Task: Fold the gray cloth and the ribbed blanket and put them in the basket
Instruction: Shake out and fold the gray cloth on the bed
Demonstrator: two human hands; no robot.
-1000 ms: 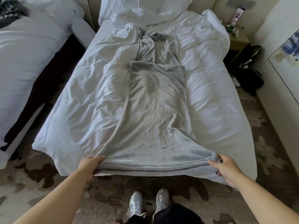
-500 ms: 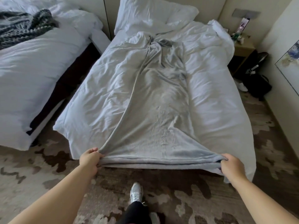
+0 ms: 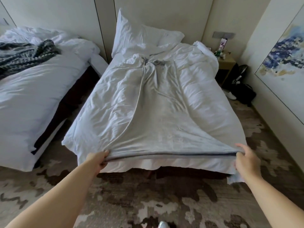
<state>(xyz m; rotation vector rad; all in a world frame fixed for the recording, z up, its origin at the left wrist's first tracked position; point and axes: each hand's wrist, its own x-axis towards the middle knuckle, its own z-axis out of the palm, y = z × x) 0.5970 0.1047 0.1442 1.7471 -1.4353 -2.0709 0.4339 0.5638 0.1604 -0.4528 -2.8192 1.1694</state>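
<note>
The gray cloth (image 3: 164, 125) lies stretched lengthwise down the middle of the white bed (image 3: 107, 112), narrow and bunched near the pillows, wide at the foot. My left hand (image 3: 97, 159) grips its near left corner and my right hand (image 3: 246, 159) grips its near right corner, holding the near edge taut just off the foot of the bed. The dark ribbed blanket (image 3: 21, 56) lies crumpled on the second bed at the far left. No basket is in view.
The second bed (image 3: 32, 96) stands to the left across a narrow gap. A nightstand (image 3: 226, 65) with small items and a dark bag (image 3: 243, 92) sit at the right of the bed. A framed picture (image 3: 283, 63) hangs on the right wall. Patterned carpet (image 3: 148, 195) lies underfoot.
I have stepped back from the bed, both hands pulling the cloth's near edge toward me. The folded-over layer has gone and the cloth is stretched out longer.
</note>
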